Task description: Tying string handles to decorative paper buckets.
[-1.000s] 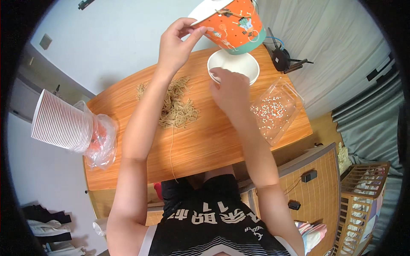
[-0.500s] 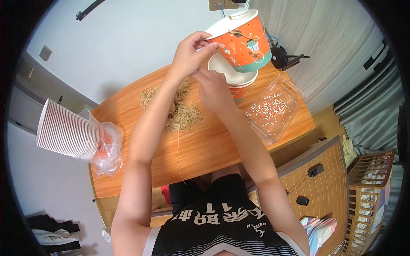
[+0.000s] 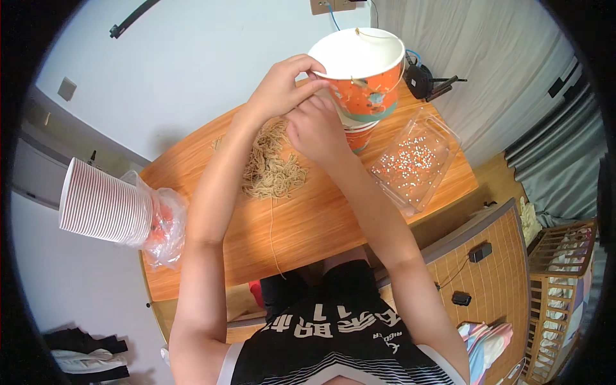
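My left hand (image 3: 282, 88) pinches the rim of an orange paper bucket (image 3: 369, 95) with a teal base, white inside and a thin cord handle. The bucket hangs upright over one or more similar orange buckets (image 3: 360, 137) on the table, largely hiding them. Against the underside of my left hand is my right hand (image 3: 317, 130), its fingers curled beside the held bucket's lower left side. What those fingers hold, if anything, is hidden. A tangled pile of tan cords (image 3: 276, 170) lies left of my right forearm, one strand trailing toward me.
A clear plastic tray (image 3: 420, 199) with small white and orange beads (image 3: 410, 159) sits on the table's right. Nested white paper buckets (image 3: 106, 202), partly in a plastic bag (image 3: 168, 224), lie at the left edge. A black router (image 3: 420, 82) stands behind at the right.
The held bucket has come down and tipped upright, its opening now showing more. My left hand has shifted slightly down and left with it; my right hand stays close below.
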Demonstrator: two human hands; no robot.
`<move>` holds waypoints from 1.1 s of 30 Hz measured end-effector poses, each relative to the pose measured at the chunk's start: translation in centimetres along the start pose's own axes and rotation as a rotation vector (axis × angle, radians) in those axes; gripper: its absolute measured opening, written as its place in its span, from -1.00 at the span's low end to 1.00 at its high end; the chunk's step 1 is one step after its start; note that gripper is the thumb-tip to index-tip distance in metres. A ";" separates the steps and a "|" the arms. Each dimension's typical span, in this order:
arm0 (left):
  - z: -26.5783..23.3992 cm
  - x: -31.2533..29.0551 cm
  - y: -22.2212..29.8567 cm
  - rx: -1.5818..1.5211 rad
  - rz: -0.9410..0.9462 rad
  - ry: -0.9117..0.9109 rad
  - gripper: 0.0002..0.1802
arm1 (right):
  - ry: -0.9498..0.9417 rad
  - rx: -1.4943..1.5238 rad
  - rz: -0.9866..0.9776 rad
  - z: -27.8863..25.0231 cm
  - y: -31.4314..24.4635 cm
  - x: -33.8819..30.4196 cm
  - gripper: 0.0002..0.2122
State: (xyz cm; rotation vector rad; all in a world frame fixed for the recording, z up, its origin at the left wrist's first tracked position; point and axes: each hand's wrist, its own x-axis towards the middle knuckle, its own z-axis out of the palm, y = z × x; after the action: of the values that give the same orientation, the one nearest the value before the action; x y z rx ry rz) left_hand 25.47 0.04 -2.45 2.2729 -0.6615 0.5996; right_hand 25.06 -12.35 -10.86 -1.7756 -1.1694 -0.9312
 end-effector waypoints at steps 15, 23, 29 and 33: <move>0.2 -1.2 -1.7 0.134 0.185 -0.267 -0.78 | -0.184 -0.226 0.085 -2.3 -2.6 -1.8 -0.83; 4.9 -6.7 -1.8 -0.296 -0.664 0.393 -0.37 | -0.258 -0.118 0.163 -11.6 -6.5 -7.7 -0.84; 10.1 -5.7 0.3 -0.662 -0.941 0.253 -0.08 | -0.092 0.241 0.131 -21.6 -13.8 -5.3 -0.80; 12.1 -4.2 -4.9 -0.924 -0.912 0.356 -0.23 | 0.298 0.569 -0.066 -26.9 -18.6 -3.8 -0.79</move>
State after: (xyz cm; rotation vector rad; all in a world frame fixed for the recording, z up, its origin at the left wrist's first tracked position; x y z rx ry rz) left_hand 28.03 -4.30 -15.24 1.3099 0.2770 0.1526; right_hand 2.38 -33.16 0.89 -1.1109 -1.1579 -0.7681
